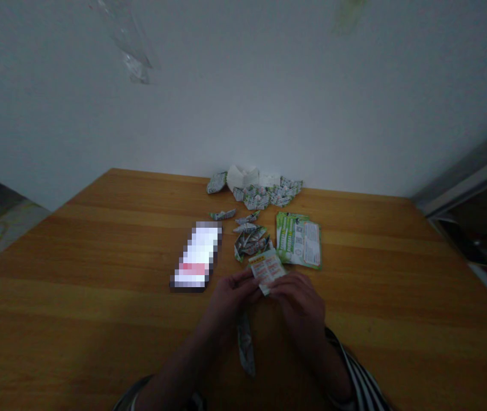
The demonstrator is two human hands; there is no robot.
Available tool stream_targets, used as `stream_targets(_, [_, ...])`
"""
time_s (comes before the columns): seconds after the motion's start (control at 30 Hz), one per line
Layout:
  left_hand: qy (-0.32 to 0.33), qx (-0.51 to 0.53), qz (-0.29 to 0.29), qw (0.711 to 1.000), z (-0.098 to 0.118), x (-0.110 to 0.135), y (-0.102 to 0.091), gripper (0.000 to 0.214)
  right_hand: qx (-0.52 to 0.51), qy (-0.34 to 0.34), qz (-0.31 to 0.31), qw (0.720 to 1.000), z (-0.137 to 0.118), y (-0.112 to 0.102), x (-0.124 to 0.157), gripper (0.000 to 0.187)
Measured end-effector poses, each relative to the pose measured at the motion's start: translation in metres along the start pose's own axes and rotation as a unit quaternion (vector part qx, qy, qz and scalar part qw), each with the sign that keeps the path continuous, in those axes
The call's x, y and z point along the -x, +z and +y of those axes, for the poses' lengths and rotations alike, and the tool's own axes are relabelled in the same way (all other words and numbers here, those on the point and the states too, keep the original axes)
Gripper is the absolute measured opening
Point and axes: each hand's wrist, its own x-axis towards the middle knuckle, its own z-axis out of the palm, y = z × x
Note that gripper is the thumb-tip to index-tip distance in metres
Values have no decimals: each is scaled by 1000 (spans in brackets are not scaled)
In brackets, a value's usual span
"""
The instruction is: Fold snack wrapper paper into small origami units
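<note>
Between both hands is a small printed paper sheet [268, 269] with an orange strip and reddish blocks of print. My left hand [237, 292] pinches its left edge. On the lower right edge, the fingers of my right hand [301, 297] are closed. Below the hands, a narrow folded paper strip [245, 345] lies on the table. Just beyond the sheet sit folded printed paper pieces [252, 241], partly covered by it. A stack of green-and-white printed sheets [298, 240] lies flat past my right hand.
A phone [197, 256] with a lit, blurred screen lies left of the papers. More folded paper pieces [257, 197] and a white crumpled tissue [243, 176] rest near the wall [243, 85]. The wooden table [97, 257] meets this wall at the back.
</note>
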Motion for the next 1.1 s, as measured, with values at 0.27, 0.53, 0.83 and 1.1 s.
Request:
stream_targets(0.27, [31,-130,-19,991,7,2,-3,36,34,-73,-55,995,0,-3,1,27])
stream_targets(0.53, [37,-275,-85,957,7,5,-3,31,6,129,-5,992,4,-6,-4,12])
stream_targets(0.83, [14,-218,-59,974,16,8,1,29,-3,123,-48,991,10,-7,-6,7])
stream_targets(1.1, [105,-293,-71,948,12,11,6,30,-134,288,-21,948,8,-3,-4,17])
